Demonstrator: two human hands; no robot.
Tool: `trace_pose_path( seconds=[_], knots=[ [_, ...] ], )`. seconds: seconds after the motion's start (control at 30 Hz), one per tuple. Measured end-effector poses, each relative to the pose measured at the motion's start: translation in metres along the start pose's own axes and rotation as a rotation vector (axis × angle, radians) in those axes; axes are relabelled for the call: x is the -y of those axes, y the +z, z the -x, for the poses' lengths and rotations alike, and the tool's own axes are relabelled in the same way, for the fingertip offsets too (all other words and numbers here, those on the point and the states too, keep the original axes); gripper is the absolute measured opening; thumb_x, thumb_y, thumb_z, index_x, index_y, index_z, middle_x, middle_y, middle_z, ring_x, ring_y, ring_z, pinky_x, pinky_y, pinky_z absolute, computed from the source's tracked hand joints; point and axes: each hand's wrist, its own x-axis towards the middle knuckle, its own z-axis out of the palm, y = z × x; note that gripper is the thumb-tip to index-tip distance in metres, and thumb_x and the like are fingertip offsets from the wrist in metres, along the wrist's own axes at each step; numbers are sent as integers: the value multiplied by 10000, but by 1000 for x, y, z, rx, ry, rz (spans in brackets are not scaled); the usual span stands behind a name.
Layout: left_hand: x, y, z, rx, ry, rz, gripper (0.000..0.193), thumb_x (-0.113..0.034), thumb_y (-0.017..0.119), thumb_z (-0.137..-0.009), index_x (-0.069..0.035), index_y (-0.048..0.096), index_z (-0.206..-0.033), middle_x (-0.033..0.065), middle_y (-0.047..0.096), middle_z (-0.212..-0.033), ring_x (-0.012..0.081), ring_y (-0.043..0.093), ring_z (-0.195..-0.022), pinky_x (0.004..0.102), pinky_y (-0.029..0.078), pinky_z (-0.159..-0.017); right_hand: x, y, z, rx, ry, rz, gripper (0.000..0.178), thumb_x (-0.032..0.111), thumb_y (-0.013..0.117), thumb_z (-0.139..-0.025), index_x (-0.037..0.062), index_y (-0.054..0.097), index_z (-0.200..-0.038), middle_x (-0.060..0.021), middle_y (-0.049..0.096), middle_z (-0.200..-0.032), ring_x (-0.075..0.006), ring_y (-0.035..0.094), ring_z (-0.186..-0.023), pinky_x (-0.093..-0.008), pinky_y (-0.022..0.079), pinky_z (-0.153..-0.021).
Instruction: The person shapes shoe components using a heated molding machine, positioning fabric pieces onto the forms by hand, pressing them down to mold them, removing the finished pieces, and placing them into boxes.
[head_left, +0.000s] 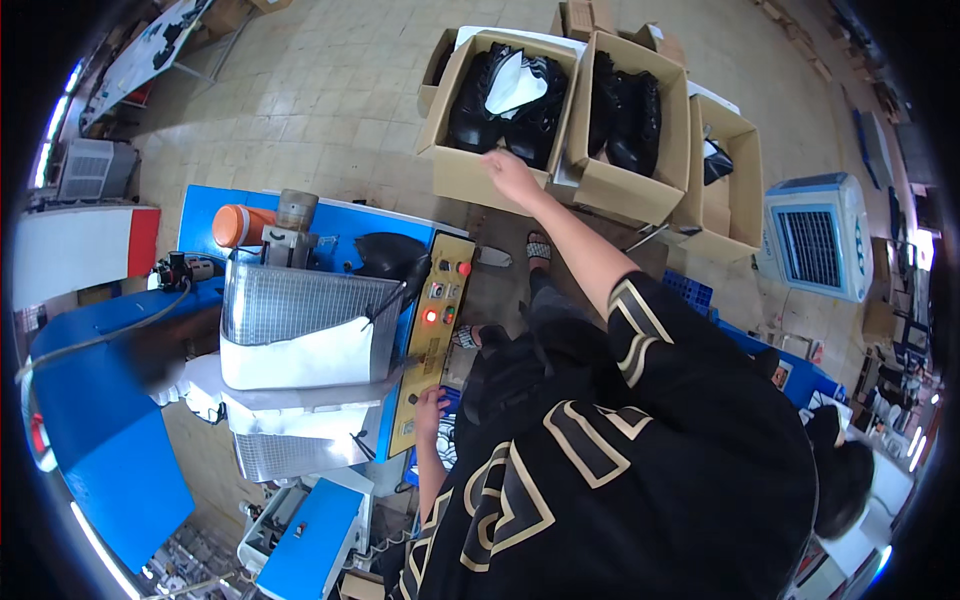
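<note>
My right hand is stretched out over the near wall of an open cardboard box. Its fingers look curled in, and nothing shows in them. Inside that box lie black lace-up boots with a white sheet on top. My left hand is low down at the edge of a machine's yellow control panel, close to a dark knob, its fingers apart and holding nothing that I can see. A red light glows on the panel. Behind it stands a clear gridded guard with a white sheet across it.
A second box holds more black boots, and a third box stands beside it. An air cooler is at the right. On the blue machine top are an orange cylinder and a black curved piece.
</note>
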Motion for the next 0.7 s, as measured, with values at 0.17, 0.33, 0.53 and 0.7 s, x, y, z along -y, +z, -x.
trace_pose_path(
  seconds=[0.17,0.33,0.53,0.7],
  knots=[
    [-3,52,42,-99,-64,-1,426,-382,508,-995,-47,580,-1249,60,672,-1109,128,668,-832,234,450,-593,5,1,-97,175,-69,458,420,169,539,-871,52,571,-1273,-99,438,-1481,-339,642,-1057,-458,526,-906],
    [6,105,54,-89,-84,172,404,-414,529,-988,-85,608,-1209,14,671,-1031,105,607,-740,235,424,-586,-54,-31,-171,214,-163,837,426,152,600,-835,129,575,-1260,-46,512,-1388,-327,641,-1036,-469,531,-826],
    [41,171,49,-185,-17,170,419,-392,509,-1011,-34,639,-1185,102,693,-1022,211,641,-939,328,488,-835,-65,-55,-182,284,-518,792,319,89,627,-772,123,622,-1090,-42,570,-1133,-315,593,-1032,-445,486,-883],
    [-61,196,66,-222,-63,-8,420,-358,511,-1019,-6,621,-1221,125,688,-1080,218,627,-1038,324,466,-915,-101,-65,-191,570,-543,726,369,-10,611,-742,71,605,-1103,-107,557,-1124,-354,566,-1075,-452,480,-918]
  ],
)
